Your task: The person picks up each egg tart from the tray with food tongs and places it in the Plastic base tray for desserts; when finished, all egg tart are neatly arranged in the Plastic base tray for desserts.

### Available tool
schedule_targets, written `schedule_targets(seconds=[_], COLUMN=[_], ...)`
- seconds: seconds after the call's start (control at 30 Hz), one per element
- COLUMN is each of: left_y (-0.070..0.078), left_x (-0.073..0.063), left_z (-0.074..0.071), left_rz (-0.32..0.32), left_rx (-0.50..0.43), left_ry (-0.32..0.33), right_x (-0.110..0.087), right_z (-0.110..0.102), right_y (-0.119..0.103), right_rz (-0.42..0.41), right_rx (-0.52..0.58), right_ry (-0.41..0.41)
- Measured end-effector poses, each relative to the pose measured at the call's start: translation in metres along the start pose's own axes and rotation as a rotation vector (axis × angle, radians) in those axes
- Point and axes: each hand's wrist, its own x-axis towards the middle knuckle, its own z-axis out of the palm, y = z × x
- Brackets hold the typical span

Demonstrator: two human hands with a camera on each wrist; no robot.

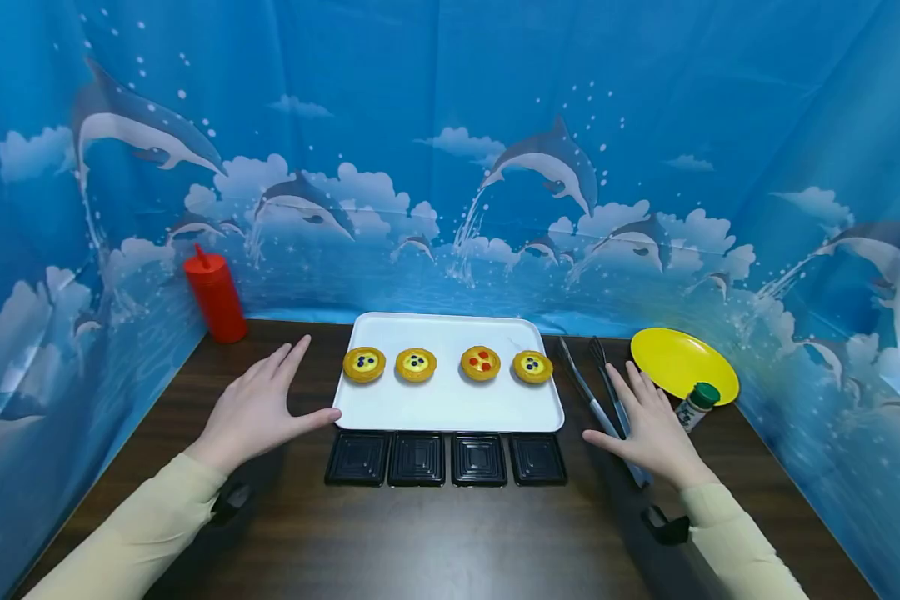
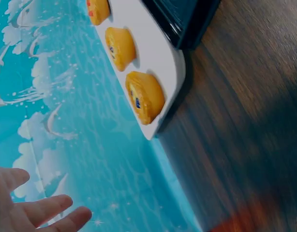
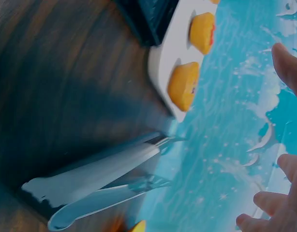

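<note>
A white tray (image 1: 450,408) bears a row of egg tarts, some with blue dots on top, such as the leftmost tart (image 1: 363,365), and one tart with red dots (image 1: 480,363). My left hand (image 1: 258,412) is held out over the table left of the tray, fingers spread, holding nothing; its thumb overlaps the tray's corner in the head view. To the tray's right my right hand (image 1: 652,433) is likewise spread and holds nothing. It partly covers a pair of grey-handled tongs (image 3: 97,176) lying on the table.
Several small black square trays (image 1: 417,459) line the white tray's near edge. A red squeeze bottle (image 1: 216,298) stands at the back left. Beyond my right hand are a yellow plate (image 1: 675,358) and a green-capped shaker (image 1: 697,406). A blue dolphin-print curtain (image 1: 435,167) encloses the table.
</note>
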Motion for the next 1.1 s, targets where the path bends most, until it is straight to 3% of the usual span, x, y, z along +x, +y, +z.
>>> schedule_targets(seconds=[0.23,0.33,0.5,0.73,0.93,1.1], left_y=[-0.007,-0.011,-0.018,-0.022,-0.028,-0.029], left_x=[0.007,0.011,0.022,0.047,0.066,0.076], left_z=[0.009,0.013,0.021,0.036,0.049,0.062], left_rz=[-0.013,-0.021,-0.080,-0.130,-0.187,-0.306], left_rx=[-0.016,-0.031,-0.128,-0.361,-0.431,-0.496], left_ry=[0.049,0.038,-0.058,-0.200,-0.289,-0.341], right_x=[0.005,0.011,0.021,0.026,0.029,0.034], right_z=[0.008,0.013,0.019,0.027,0.037,0.041], right_y=[0.007,0.011,0.018,0.032,0.041,0.044], right_rz=[0.082,0.092,0.104,0.143,0.214,0.295], right_rx=[0.071,0.073,0.015,-0.012,-0.016,0.011], right_ry=[-0.080,-0.101,-0.112,-0.162,-0.219,-0.257])
